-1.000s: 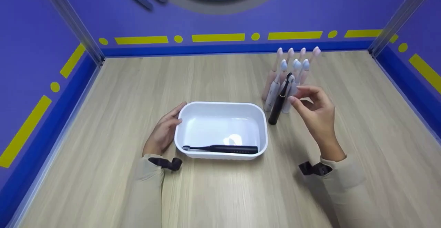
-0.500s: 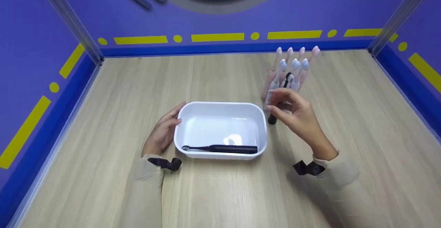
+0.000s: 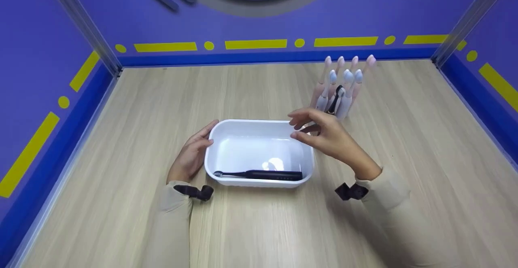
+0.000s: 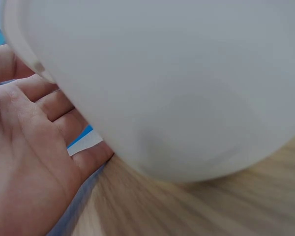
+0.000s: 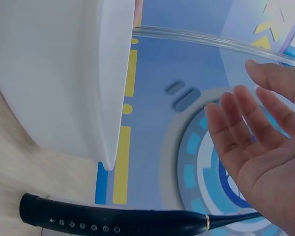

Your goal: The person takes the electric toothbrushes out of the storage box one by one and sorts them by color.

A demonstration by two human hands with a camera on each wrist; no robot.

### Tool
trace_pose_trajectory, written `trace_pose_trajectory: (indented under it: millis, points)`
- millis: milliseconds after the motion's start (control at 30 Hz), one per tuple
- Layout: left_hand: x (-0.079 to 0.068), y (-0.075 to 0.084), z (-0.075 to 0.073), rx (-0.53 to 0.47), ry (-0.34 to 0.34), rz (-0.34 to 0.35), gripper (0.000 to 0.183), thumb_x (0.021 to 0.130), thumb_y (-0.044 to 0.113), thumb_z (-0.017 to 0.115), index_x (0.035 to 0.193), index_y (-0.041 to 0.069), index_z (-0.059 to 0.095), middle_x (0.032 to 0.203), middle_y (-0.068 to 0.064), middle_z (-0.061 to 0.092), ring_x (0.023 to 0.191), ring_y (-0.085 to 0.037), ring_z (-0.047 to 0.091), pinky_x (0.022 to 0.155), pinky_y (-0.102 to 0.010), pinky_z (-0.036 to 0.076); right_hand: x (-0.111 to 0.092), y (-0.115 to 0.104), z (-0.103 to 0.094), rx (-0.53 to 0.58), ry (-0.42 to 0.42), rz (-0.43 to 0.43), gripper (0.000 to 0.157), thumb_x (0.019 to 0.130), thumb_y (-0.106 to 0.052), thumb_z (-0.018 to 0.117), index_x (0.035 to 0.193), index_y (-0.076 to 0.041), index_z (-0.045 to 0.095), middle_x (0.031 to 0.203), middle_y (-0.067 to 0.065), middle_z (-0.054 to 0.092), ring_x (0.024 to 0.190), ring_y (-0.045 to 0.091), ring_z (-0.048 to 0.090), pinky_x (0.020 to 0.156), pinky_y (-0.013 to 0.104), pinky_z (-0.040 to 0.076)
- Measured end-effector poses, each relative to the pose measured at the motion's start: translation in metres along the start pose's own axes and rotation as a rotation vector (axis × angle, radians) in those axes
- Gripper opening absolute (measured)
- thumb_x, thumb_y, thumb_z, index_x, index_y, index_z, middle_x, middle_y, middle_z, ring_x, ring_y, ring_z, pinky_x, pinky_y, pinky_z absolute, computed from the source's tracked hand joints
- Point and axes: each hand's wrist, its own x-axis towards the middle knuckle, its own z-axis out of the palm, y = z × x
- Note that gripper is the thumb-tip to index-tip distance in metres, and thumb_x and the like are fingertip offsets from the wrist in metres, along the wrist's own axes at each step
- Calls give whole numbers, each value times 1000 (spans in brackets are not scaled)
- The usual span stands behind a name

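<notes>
My left hand point(image 3: 189, 156) holds the left end of a white plastic basin point(image 3: 251, 150), thumb over its rim and fingers along the outside. Inside, a black electric toothbrush point(image 3: 275, 175) lies along the near wall. My right hand point(image 3: 325, 136) hovers over the basin's right rim with relaxed, slightly bent fingers and nothing between them. Just beyond it, a second black electric toothbrush point(image 3: 338, 94) stands upright, its lower part hidden by that hand in the head view. In the right wrist view, its handle point(image 5: 113, 220) shows a row of small symbols.
Behind the standing black toothbrush are several white toothbrushes point(image 3: 348, 75) with bluish heads. Several pink toothbrushes point(image 3: 328, 61) stand in a row farther back. Blue-purple panels point(image 3: 259, 29) border the wooden table point(image 3: 182, 94) at the back and sides.
My right hand has moved left and a little nearer, from beside the standing toothbrushes, past the black one, to the basin's right rim. My left hand and the basin look unmoved.
</notes>
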Motion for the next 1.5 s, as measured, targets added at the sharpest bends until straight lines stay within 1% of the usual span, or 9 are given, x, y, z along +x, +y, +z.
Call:
trace_pose_trajectory:
  millis: [167, 300, 467, 767, 967, 1100, 1300, 1433, 1500]
  points:
    - [0, 0, 0, 12, 4, -6, 62, 91, -2, 38, 151, 1, 23, 161, -10, 18, 148, -20, 15, 121, -34, 13, 9, 0, 4, -24, -122, 28, 38, 85, -10, 72, 120, -3, 62, 105, 17, 68, 96, 27, 67, 81, 32, 58]
    - [0, 1, 0, 8, 2, -4, 62, 91, -2, 38, 151, 1, 23, 161, -10, 18, 149, -20, 14, 121, -34, 13, 15, -1, 7, -48, -255, 31, 37, 86, -13, 71, 121, -4, 61, 104, 17, 68, 96, 27, 66, 83, 41, 57]
    - [1, 0, -1, 6, 6, -4, 62, 91, -3, 37, 151, 1, 24, 161, -10, 18, 149, -19, 14, 121, -34, 11, 25, -5, 13, -86, -413, 55, 40, 87, -14, 69, 125, -6, 59, 106, 17, 68, 99, 28, 66, 86, 40, 57]
    - [1, 0, -1, 13, 6, -10, 62, 91, -2, 38, 151, 1, 24, 161, -10, 18, 149, -20, 14, 121, -34, 11, 42, -8, 24, -195, -622, 136, 47, 87, -14, 68, 132, -8, 55, 111, 13, 67, 100, 21, 66, 89, 35, 55]
    - [1, 1, -2, 32, 6, -6, 62, 91, -2, 38, 151, 2, 24, 160, -10, 19, 148, -21, 17, 121, -35, 13, 53, -6, 30, -262, -791, 140, 50, 88, -16, 68, 134, -6, 52, 113, 16, 68, 100, 24, 68, 90, 38, 53]
    - [0, 0, -2, 34, 1, -5, 62, 91, -2, 38, 152, 2, 23, 161, -10, 18, 148, -21, 16, 121, -35, 13, 61, -6, 35, -293, -858, 166, 48, 88, -16, 67, 133, -6, 53, 114, 16, 68, 101, 24, 68, 91, 38, 52]
    - [1, 0, -1, 20, 0, 2, 62, 91, -2, 39, 151, 1, 23, 161, -10, 17, 149, -20, 14, 121, -34, 12, 69, -6, 42, -311, -891, 255, 48, 86, -15, 69, 131, -9, 56, 111, 11, 68, 100, 22, 67, 89, 35, 52]
    - [1, -1, -1, 17, 2, 3, 62, 91, -2, 38, 151, 0, 23, 161, -10, 17, 149, -20, 13, 121, -34, 12, 72, -3, 48, -345, -924, 257, 46, 85, -15, 70, 129, -10, 58, 111, 10, 69, 98, 19, 66, 89, 33, 51]
    - [1, -1, -1, 14, 0, 4, 62, 91, -2, 38, 151, 0, 23, 161, -10, 17, 149, -20, 14, 121, -34, 12, 73, -1, 51, -364, -942, 258, 45, 85, -15, 69, 128, -10, 59, 110, 10, 69, 96, 19, 66, 86, 30, 51]
